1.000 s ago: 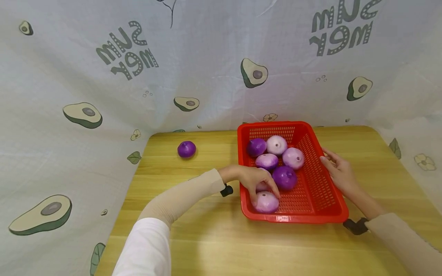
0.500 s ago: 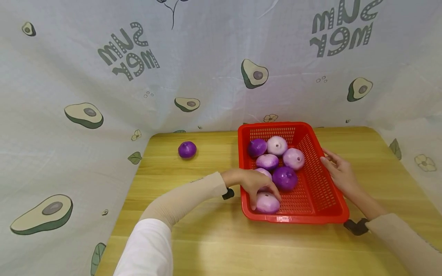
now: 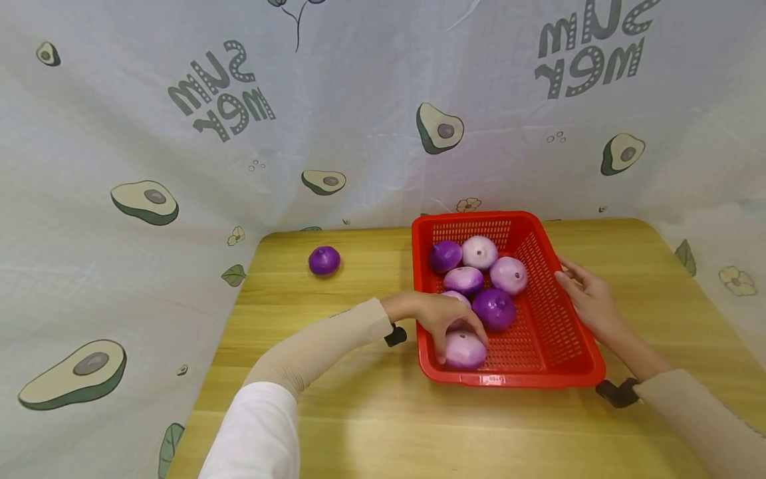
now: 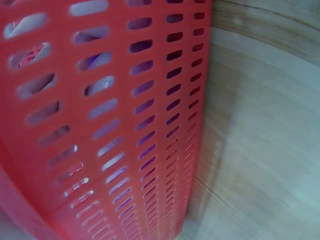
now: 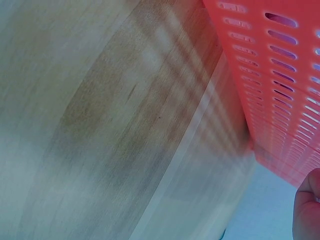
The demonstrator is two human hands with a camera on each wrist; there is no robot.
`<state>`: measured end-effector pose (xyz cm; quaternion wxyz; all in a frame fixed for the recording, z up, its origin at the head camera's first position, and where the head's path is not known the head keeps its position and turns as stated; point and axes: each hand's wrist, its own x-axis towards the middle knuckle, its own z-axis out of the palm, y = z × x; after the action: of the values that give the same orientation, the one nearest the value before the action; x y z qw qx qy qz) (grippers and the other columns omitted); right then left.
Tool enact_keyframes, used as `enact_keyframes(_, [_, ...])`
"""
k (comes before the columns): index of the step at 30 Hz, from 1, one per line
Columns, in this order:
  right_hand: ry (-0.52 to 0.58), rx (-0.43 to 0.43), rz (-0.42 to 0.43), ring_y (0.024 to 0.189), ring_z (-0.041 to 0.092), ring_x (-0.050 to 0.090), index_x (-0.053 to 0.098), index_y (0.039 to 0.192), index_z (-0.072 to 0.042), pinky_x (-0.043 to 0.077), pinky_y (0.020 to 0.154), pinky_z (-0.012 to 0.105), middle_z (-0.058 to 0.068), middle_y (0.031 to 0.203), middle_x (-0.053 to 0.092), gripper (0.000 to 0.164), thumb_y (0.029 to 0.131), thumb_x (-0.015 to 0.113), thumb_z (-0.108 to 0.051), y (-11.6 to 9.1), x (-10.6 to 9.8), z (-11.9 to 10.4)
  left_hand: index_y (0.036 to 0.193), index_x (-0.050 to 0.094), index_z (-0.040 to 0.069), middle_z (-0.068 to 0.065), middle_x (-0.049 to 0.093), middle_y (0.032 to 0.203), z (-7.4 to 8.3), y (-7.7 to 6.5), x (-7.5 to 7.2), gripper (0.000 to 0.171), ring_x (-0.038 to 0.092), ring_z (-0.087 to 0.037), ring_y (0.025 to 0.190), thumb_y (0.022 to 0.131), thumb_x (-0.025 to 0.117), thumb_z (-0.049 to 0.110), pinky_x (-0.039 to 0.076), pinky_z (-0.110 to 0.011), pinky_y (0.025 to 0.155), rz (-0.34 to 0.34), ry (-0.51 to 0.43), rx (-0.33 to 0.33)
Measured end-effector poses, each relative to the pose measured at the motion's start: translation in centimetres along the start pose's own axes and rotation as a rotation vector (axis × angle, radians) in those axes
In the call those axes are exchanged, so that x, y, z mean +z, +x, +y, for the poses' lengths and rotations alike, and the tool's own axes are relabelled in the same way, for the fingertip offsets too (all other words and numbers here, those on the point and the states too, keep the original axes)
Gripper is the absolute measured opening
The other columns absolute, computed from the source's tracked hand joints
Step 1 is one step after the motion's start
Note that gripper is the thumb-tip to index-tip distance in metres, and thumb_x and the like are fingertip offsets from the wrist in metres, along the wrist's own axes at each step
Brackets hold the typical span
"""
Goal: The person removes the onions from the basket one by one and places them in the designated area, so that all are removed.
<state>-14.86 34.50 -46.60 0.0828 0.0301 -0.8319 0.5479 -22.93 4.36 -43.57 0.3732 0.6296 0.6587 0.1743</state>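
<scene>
Inside the red plastic basket [image 3: 509, 380] my left hand [image 3: 441, 315] reaches over the left rim. Its thumb and fingers are curled round a pale purple onion [image 3: 466, 351] in the front left corner. Another pale onion [image 3: 457, 299] behind it is partly covered by the hand. A dark purple onion [image 3: 494, 309] lies just right of the fingers. On the far side, my right hand [image 3: 589, 301] grips the basket's right rim, thumb on top. The right wrist view catches a bit of that hand [image 5: 307, 210] beside the perforated basket wall [image 5: 280, 95].
Farther back in the basket are several more onions, including a dark one [image 3: 445, 256] and a pale one [image 3: 509, 275]. A single purple onion [image 3: 324, 260] sits on the wooden table [image 3: 359, 426] at the back left. An avocado-print cloth [image 3: 371, 100] hangs behind the table.
The left hand, with the onion in its fingers, has shifted very slightly to the right and lower. The right hand and basket stay put.
</scene>
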Motion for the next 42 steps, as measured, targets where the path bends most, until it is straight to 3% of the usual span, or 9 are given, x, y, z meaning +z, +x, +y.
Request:
enact_keyframes(6, [0.015,0.009,-0.002,0.071,0.003,0.066,0.027,0.150,0.012,0.056,0.054,0.023,-0.008,0.100,0.055,0.055,0.107,0.046,-0.015,0.0,0.0,0.1,0.133,0.064,0.009,0.006,0.062,0.133,0.0,-0.4,-0.2,0.073,0.048,0.003,0.117,0.067,0.094,0.010,0.033,-0.015,0.107,0.075,-0.106,0.045])
enact_keyframes(14, [0.011,0.009,-0.009,0.072,0.002,0.066,0.026,0.151,0.012,0.057,0.054,0.024,-0.006,0.100,0.054,0.055,0.107,0.046,-0.016,0.0,0.0,-0.1,0.136,0.060,0.008,0.002,0.059,0.137,0.4,-0.8,-0.9,0.074,0.048,0.003,0.120,0.070,0.093,0.011,0.037,-0.017,0.106,0.141,-0.204,0.038])
enact_keyframes(24, [0.006,0.006,-0.011,0.072,0.003,0.066,0.026,0.150,0.013,0.057,0.054,0.024,-0.008,0.100,0.055,0.055,0.107,0.045,-0.015,0.0,0.1,-0.3,0.140,0.054,0.008,0.001,0.053,0.142,0.7,-2.0,-2.1,0.078,0.048,-0.003,0.124,0.071,0.091,0.012,0.042,-0.022,0.104,0.256,-0.334,0.091])
enact_keyframes(34, [0.009,0.004,-0.017,0.073,0.004,0.067,0.025,0.151,0.011,0.057,0.054,0.025,-0.009,0.100,0.057,0.055,0.107,0.045,-0.016,-0.2,0.0,-0.4,0.138,0.056,0.006,0.000,0.057,0.135,0.8,-4.0,-3.4,0.076,0.051,-0.009,0.123,0.071,0.090,0.009,0.044,-0.026,0.104,0.371,-0.373,0.090])
enact_keyframes(42, [0.006,0.004,-0.017,0.074,0.002,0.067,0.026,0.151,0.011,0.057,0.055,0.025,-0.006,0.100,0.056,0.056,0.107,0.046,-0.018,-0.2,0.2,-0.6,0.140,0.053,0.003,-0.008,0.056,0.138,0.3,-5.5,-3.8,0.077,0.051,-0.011,0.123,0.072,0.089,0.008,0.045,-0.029,0.104,0.441,-0.323,0.110])
